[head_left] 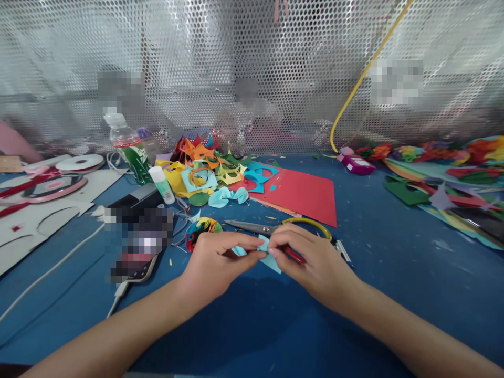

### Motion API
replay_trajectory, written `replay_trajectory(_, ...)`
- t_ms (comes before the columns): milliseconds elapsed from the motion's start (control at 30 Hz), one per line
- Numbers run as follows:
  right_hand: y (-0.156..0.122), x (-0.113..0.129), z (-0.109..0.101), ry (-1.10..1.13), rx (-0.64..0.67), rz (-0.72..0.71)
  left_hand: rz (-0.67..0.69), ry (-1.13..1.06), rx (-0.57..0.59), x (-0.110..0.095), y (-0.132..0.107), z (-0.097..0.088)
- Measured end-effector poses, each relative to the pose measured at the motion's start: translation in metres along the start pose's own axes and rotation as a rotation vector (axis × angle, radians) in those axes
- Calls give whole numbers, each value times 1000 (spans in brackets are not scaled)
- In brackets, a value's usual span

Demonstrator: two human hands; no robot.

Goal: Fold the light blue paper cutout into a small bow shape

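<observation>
centrally, item: light blue paper piece (264,253), pinched between left hand (214,262) and right hand (313,265), fingertips together on it above the blue table (394,273). scissors (275,229) lay at 12 o'clock, paper scraps (205,173) beyond. risk, judged: thin paper could tear if the pinching fingers pulled unevenly.

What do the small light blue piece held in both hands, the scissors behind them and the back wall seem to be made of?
The small light blue piece, pinched by the left hand and right hand, looks like thin matte paper: it creases sharply. The scissors seem to have grey metal blades with a dull sheen and yellow, probably plastic, handles. The back wall looks like perforated shiny metal sheet.
</observation>
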State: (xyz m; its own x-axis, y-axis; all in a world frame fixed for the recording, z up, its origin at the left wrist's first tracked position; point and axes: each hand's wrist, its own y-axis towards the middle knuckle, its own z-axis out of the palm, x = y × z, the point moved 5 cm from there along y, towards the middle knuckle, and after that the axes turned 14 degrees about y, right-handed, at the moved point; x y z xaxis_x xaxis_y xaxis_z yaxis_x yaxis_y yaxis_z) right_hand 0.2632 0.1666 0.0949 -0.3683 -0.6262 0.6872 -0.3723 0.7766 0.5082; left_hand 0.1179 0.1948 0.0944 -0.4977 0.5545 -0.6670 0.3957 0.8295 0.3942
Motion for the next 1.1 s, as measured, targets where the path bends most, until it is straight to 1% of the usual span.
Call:
replay_trajectory(133, -2, 0, 3, 39, 28, 11, 37, 42, 28, -1, -2, 1)
replay_trajectory(333, -1, 1, 10, 45, 86, 55, 124, 155, 127, -4, -6, 7)
replay_trajectory(467, -2, -1, 15, 116, 113, 97, 163, 194, 136, -3, -9, 12)
replay_trajectory(567, -2, -3, 15, 158, 91, 92, 159, 194, 135, 0, -9, 13)
replay_trajectory(667, -2, -3, 12, 171, 28, 58, 158, 178, 80, 1, -7, 9)
replay_trajectory(833, -3, 3, 2, 81, -32, -40, 276, 195, -71, -8, -5, 0)
replay_trajectory(900, -2, 5, -1, 47, -35, -70, 297, 177, -94, -11, -6, -2)
replay_trajectory(1000, 0, 6, -2, 31, -31, -85, 247, 75, -72, -10, -4, -2)
replay_trajectory(1033, 0, 6, -3, 25, -40, -86, 202, 24, -72, -8, -3, -3)
replay_trajectory(1100, 1, 8, -5, 4, -65, -109, 68, -88, -67, -2, 1, -4)
